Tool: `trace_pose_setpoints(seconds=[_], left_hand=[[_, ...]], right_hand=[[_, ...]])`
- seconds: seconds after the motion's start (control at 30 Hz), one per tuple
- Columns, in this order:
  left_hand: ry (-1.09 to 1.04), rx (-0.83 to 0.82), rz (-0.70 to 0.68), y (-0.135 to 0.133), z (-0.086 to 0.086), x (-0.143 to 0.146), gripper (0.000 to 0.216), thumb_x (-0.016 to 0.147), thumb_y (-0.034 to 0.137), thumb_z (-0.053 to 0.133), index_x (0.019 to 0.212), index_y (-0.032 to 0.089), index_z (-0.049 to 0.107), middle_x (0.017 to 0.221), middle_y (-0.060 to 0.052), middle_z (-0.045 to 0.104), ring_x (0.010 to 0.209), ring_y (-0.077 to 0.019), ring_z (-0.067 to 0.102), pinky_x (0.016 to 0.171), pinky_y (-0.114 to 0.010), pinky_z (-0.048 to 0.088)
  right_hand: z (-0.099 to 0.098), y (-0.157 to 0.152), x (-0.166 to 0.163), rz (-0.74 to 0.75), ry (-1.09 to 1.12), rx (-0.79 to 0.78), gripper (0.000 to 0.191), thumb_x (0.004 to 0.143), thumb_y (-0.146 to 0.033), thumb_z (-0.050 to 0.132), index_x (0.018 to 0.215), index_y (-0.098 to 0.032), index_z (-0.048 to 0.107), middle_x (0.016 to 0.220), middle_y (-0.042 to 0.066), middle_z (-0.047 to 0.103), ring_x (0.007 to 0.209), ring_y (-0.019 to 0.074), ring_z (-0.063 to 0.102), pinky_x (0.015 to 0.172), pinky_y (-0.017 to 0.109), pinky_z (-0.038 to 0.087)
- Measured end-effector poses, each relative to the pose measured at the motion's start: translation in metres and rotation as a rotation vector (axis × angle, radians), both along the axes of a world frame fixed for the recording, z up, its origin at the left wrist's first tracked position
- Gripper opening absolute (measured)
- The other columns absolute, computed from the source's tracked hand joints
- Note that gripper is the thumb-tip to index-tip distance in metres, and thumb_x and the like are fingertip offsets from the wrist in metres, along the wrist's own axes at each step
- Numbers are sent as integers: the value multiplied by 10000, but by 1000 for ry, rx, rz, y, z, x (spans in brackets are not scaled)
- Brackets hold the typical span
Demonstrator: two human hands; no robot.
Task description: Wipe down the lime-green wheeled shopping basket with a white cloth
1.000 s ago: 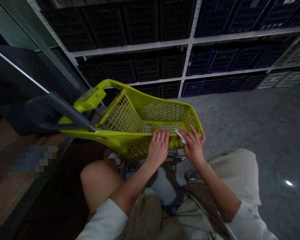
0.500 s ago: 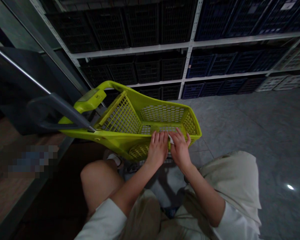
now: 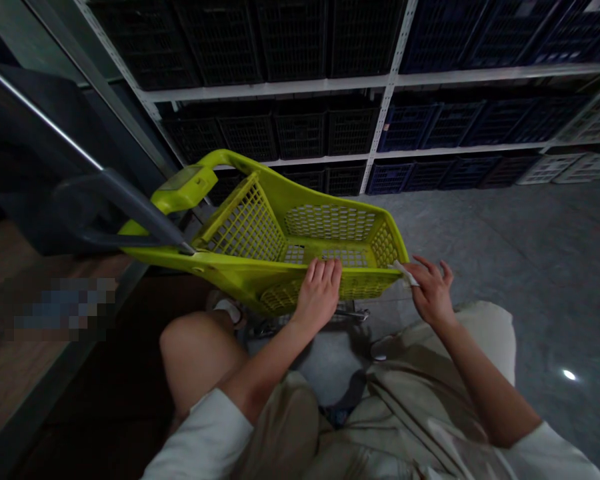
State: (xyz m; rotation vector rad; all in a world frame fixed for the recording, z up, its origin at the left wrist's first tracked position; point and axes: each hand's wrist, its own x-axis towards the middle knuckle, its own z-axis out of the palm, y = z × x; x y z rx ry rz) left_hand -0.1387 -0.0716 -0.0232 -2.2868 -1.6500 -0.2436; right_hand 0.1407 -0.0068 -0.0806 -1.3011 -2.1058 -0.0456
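A yellow-green plastic shopping cart point(image 3: 240, 257) stands in front of me, its latticed basket without goods. My left hand point(image 3: 320, 290) is closed over the near rim, fingers hooked to the inner side. At the front right corner of the basket, my right hand point(image 3: 431, 287) pinches a white wipe point(image 3: 404, 272), a thin cloth or tissue, whose end touches the rim. The ring and little fingers of that hand stick out. A dark grey hooked handle on a metal rod point(image 3: 125, 207) reaches over the cart's rear left side.
Beyond the cart rise white metal shelves point(image 3: 270, 90) with black and dark blue plastic crates point(image 3: 410, 127). A wooden surface with a metal edge point(image 3: 95, 333) lies at my left. Grey tiled floor point(image 3: 480, 227) extends to the right.
My right hand has moved right along the near rim, from beside the left hand to the front corner, taking the wipe with it. My left hand stays on the rim.
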Motion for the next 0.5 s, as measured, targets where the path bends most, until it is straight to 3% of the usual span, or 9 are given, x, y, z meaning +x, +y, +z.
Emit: trace_pose_setpoints(seconds=[0.17, 0.4, 0.5], left_hand=[[3, -4, -29, 0, -4, -5, 557, 984, 358, 442, 1455, 61, 444, 1438, -156, 557, 1308, -286, 512, 1226, -450, 264], [11, -36, -38, 11, -4, -14, 574, 957, 296, 474, 1492, 99, 404, 1561, -149, 437, 1389, -283, 462, 1249, -458, 220], [14, -28, -65, 18, -6, -17, 587, 948, 308, 502, 1491, 104, 406, 1591, -148, 391, 1438, -295, 408, 1256, -464, 205]], right_hand=[[3, -5, -3, 3, 30, 17, 448, 899, -211, 410, 1273, -268, 649, 1120, 44, 737, 1225, 252, 561, 1174, 541, 185], [13, -5, -10, -40, -6, -8, 446, 897, -205, 424, 1269, -272, 660, 1064, 50, 739, 1083, 265, 554, 1078, 487, 297], [13, -5, -12, -87, -14, 0, 432, 900, -203, 427, 1255, -273, 663, 1078, 45, 742, 1065, 272, 544, 1045, 491, 289]])
